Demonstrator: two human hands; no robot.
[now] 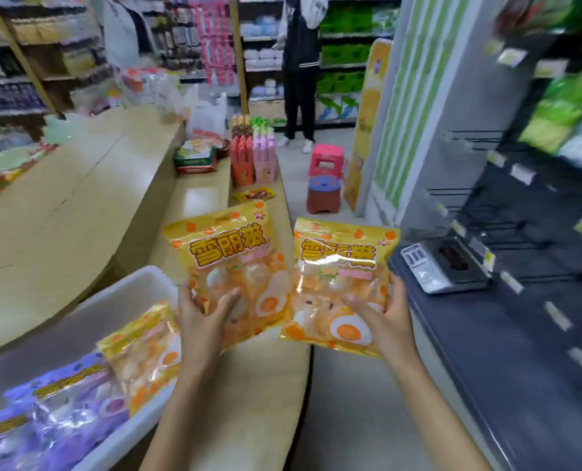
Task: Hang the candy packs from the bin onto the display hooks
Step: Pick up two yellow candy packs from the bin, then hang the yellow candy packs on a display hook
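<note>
My left hand grips the bottom of an orange candy pack, held upright in front of me. A second orange candy pack is held the same way by my right hand, beside the first. The white bin stands at the lower left on a wooden counter. In it lie another orange pack and purple candy packs. Black display hooks stick out of the dark rack on the right; the near ones are bare.
A wooden counter runs along the left, with boxed goods at its far end. A weighing scale sits on the dark ledge to the right. Two stools and a standing person occupy the aisle ahead.
</note>
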